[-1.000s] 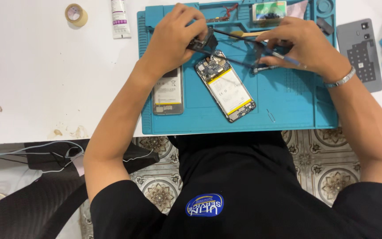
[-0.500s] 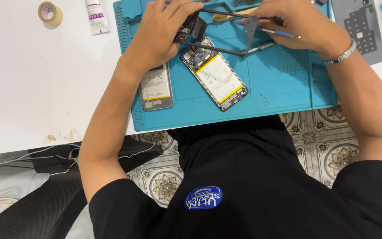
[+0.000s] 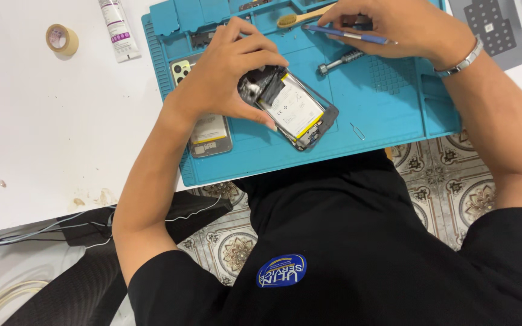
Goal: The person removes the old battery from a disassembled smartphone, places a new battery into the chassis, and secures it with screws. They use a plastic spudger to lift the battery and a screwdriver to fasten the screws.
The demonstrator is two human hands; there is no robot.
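Nearest the bottom of the frame we see our black shirt with a round blue badge (image 3: 281, 270), and patterned floor tiles (image 3: 448, 181) showing at the lower right. Above that lies the blue repair mat (image 3: 394, 102), filling the upper middle of the frame on a white table (image 3: 43, 121). Our left hand (image 3: 225, 81) is clamped around the upper end of an opened phone (image 3: 294, 108) that rests tilted at the centre of the mat, its yellow-edged battery showing. Just left of it, partly under our wrist, lies a detached back cover (image 3: 208, 134). A metal screwdriver (image 3: 339, 60) lies on the mat right of the phone. Farther up, our right hand (image 3: 400, 27) is closed on a thin blue tool (image 3: 348, 35), beside a wooden brush (image 3: 303, 15). At the upper left sit a white tube (image 3: 116, 27) and a tape roll (image 3: 61, 39).
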